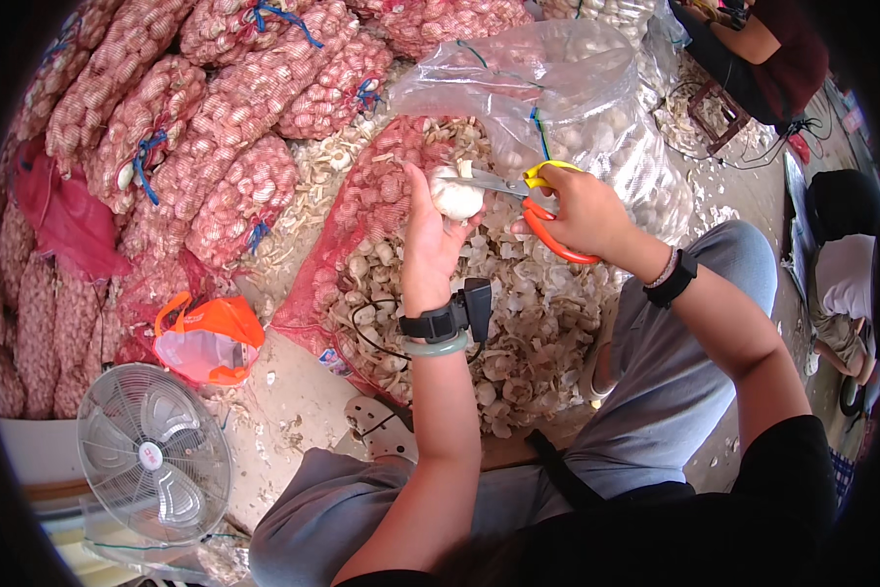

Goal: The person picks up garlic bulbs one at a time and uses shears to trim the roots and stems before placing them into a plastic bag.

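Observation:
My left hand (pixel 430 225) is closed round a white garlic bulb (pixel 456 199), its stem end pointing up and away. In my right hand (pixel 586 210) is a pair of scissors with one orange and one yellow handle (pixel 547 235). Their blades (pixel 494 181) lie across the bulb's short stem. Below both hands spreads a heap of garlic skins and trimmings (pixel 518 333), with a red mesh sack (pixel 342 225) of garlic bulbs lying open along its left and far side.
Filled red mesh sacks (pixel 215 127) are piled at the far left. A clear plastic bag of garlic (pixel 596 127) stands beyond my right hand. An orange bag (pixel 215 338) and a fan (pixel 153 455) are at the left. Other people (pixel 772 59) sit at the right.

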